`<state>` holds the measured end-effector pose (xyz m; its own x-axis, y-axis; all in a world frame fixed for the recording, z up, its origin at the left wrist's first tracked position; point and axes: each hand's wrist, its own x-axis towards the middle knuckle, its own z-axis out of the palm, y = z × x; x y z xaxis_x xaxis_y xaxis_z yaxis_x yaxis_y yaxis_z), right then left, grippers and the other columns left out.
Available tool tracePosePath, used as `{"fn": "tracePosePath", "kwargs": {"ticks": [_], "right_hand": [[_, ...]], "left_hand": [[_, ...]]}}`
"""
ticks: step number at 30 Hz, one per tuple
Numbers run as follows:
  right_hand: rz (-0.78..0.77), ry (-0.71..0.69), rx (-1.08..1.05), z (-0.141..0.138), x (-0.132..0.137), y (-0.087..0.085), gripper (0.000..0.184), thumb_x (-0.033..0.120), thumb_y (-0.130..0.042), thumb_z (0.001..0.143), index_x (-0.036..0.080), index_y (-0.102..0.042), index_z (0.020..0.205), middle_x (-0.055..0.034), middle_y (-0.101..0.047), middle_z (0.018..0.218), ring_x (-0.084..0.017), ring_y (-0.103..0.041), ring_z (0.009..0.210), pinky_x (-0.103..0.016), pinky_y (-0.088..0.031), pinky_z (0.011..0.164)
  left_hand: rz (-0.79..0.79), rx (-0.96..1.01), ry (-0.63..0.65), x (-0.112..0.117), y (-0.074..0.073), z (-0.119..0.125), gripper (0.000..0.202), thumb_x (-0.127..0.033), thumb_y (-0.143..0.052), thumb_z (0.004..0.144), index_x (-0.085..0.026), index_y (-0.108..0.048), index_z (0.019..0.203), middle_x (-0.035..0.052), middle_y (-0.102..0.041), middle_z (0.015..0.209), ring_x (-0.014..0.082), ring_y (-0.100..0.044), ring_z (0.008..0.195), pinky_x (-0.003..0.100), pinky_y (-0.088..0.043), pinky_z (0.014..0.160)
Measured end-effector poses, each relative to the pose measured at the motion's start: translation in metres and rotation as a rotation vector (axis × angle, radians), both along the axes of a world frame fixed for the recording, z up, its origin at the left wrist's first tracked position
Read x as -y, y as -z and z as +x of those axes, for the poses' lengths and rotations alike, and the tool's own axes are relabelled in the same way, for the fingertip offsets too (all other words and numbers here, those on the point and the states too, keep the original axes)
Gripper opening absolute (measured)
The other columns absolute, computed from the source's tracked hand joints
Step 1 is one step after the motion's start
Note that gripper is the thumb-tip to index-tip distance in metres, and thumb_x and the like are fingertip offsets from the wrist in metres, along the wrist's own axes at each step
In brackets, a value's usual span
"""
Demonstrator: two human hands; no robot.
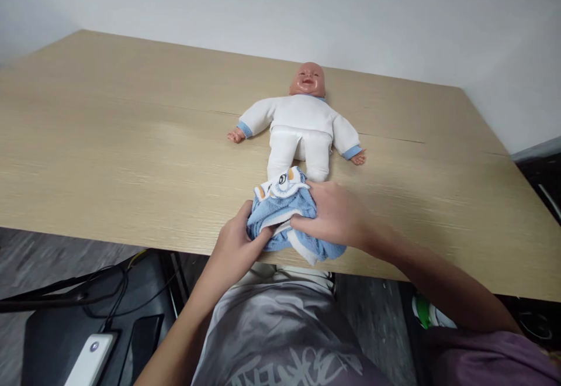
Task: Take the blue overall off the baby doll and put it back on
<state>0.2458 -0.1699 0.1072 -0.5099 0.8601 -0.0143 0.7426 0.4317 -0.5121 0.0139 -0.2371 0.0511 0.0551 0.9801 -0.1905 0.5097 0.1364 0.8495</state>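
A baby doll (301, 121) in a white suit with blue cuffs lies on its back on the wooden table (131, 152), head away from me. At its feet is a bunched blue and white garment (280, 199) with a cartoon face on it. My left hand (234, 244) grips the garment's near left side with curled fingers. My right hand (335, 213) pinches its right side, close to the doll's leg.
The table's near edge runs just under my hands. Below it on the left are dark cables (87, 295) and a white device (90, 359) on a black surface. A white wall rises behind the table.
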Motion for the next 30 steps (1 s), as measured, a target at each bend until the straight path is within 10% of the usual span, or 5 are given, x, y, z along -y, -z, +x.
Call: {"fn": "tracePosePath", "kwargs": {"ticks": [7,30], "right_hand": [[0.007,-0.004,-0.008,0.003,-0.001,0.012,0.018,0.040,-0.076,0.090,0.023,-0.073,0.096,-0.0027,-0.080,0.095,-0.021,-0.067,0.080,-0.031,-0.033,0.068],[0.056,0.046,-0.113,0.011,-0.031,0.017,0.018,0.034,-0.073,0.089,0.019,-0.078,0.096,-0.0042,-0.078,0.087,-0.017,-0.057,0.070,-0.031,-0.031,0.067]], "left_hand": [[0.006,-0.097,0.000,0.000,-0.002,0.002,0.035,-0.052,-0.061,0.095,-0.022,-0.063,0.112,0.0024,-0.075,0.097,0.0265,-0.069,0.085,0.035,-0.046,0.076],[0.107,-0.056,0.017,-0.043,0.011,0.011,0.024,-0.041,-0.069,0.101,-0.025,-0.068,0.119,0.0035,-0.078,0.112,0.0292,-0.073,0.102,0.038,-0.052,0.087]]}}
